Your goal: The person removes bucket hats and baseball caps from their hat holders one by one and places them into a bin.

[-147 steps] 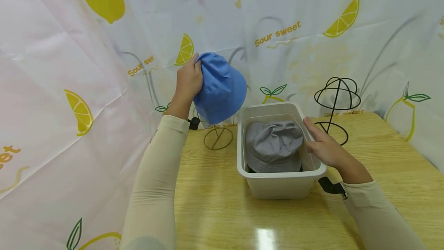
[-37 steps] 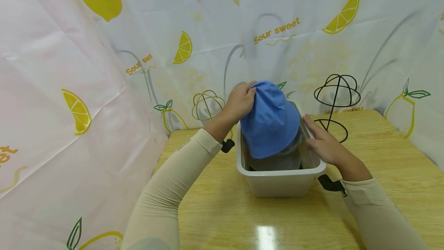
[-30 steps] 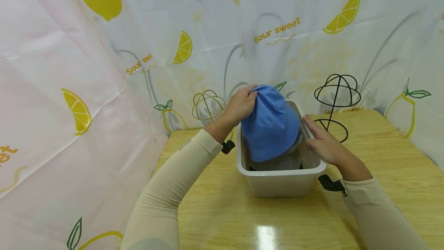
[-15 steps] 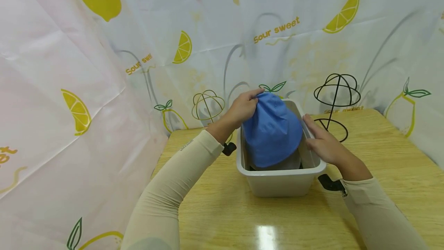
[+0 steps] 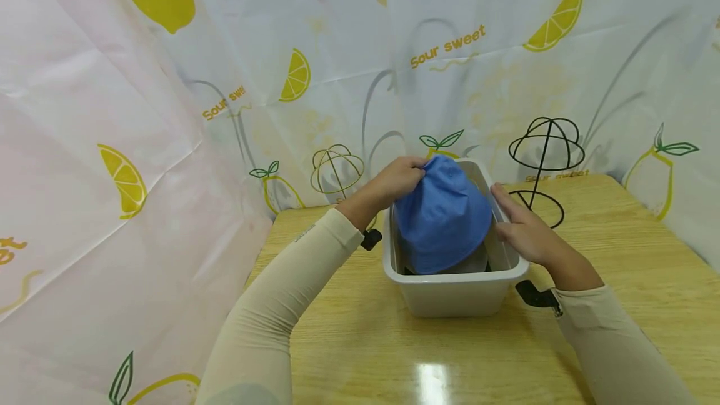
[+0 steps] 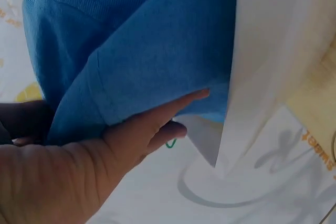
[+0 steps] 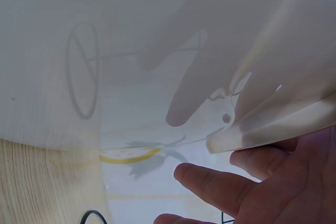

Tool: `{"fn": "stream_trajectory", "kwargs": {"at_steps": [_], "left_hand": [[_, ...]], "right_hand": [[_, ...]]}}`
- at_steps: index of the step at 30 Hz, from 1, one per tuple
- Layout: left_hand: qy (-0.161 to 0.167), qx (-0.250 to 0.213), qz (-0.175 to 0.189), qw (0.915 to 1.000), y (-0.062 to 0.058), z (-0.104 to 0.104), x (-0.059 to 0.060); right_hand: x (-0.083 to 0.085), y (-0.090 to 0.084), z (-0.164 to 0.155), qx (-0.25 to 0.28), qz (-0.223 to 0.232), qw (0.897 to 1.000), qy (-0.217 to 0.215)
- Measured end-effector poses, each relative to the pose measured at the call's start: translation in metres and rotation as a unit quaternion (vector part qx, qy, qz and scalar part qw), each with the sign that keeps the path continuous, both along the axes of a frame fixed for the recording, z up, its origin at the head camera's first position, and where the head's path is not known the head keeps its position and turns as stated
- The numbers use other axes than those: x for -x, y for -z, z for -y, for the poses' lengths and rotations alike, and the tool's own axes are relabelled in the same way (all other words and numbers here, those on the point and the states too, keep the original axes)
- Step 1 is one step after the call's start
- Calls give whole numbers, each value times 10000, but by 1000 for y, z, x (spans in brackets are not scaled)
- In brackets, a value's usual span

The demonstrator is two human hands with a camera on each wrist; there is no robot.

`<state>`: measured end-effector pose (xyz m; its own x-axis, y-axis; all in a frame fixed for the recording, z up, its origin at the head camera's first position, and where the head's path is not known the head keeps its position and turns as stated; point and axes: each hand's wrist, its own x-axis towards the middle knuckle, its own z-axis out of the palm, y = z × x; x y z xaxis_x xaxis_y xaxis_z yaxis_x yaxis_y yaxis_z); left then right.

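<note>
My left hand (image 5: 402, 179) pinches the crown of a blue bucket hat (image 5: 441, 224) between thumb and fingers. The hat hangs low inside a white plastic bin (image 5: 455, 295), brim toward the front. In the left wrist view, the blue cloth (image 6: 157, 72) lies against the bin wall (image 6: 262, 51). Under the blue hat, part of a grey bucket hat (image 5: 475, 261) shows; most of it is covered. My right hand (image 5: 525, 230) holds the bin's right rim, its thumb over the edge. From the right wrist, the fingers (image 7: 215, 184) appear extended along the outside of the wall.
A gold wire hat stand (image 5: 337, 170) stands behind the bin to the left, partly hidden by my left arm. To the right is a black wire hat stand (image 5: 542, 167). A lemon-print curtain (image 5: 315, 17) encloses the wooden table (image 5: 360, 349) behind and at the sides.
My left hand has carried the blue hat rightward from beside the bin, then lowered it inside over the grey hat. My right hand has stayed on the rim.
</note>
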<state>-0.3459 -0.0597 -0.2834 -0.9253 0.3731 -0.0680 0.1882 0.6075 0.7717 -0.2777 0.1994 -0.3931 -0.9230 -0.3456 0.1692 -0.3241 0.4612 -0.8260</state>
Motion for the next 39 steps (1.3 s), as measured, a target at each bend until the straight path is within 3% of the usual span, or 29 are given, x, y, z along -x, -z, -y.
{"fn": "stream_trajectory", "kwargs": {"at_steps": [8, 12, 18, 23, 27, 35, 39], "left_hand": [[839, 37, 478, 9953, 0, 0, 0], [1113, 117, 408, 9929, 3, -2, 1], [1185, 759, 61, 9900, 9, -9, 3], [1496, 906, -75, 9846, 16, -15, 3], [1574, 933, 97, 9831, 17, -18, 2], [1340, 823, 688, 9852, 18, -23, 6], [1432, 817, 672, 9840, 22, -27, 10]], "right_hand": [[0, 0, 0, -6, 7, 10000, 8], [1, 1, -1, 77, 30, 10000, -12], [2, 1, -1, 81, 70, 9999, -12], [2, 1, 0, 58, 67, 10000, -6], [2, 2, 0, 14, 79, 10000, -6], [3, 3, -1, -43, 49, 10000, 2], [3, 3, -1, -55, 36, 10000, 8]]}}
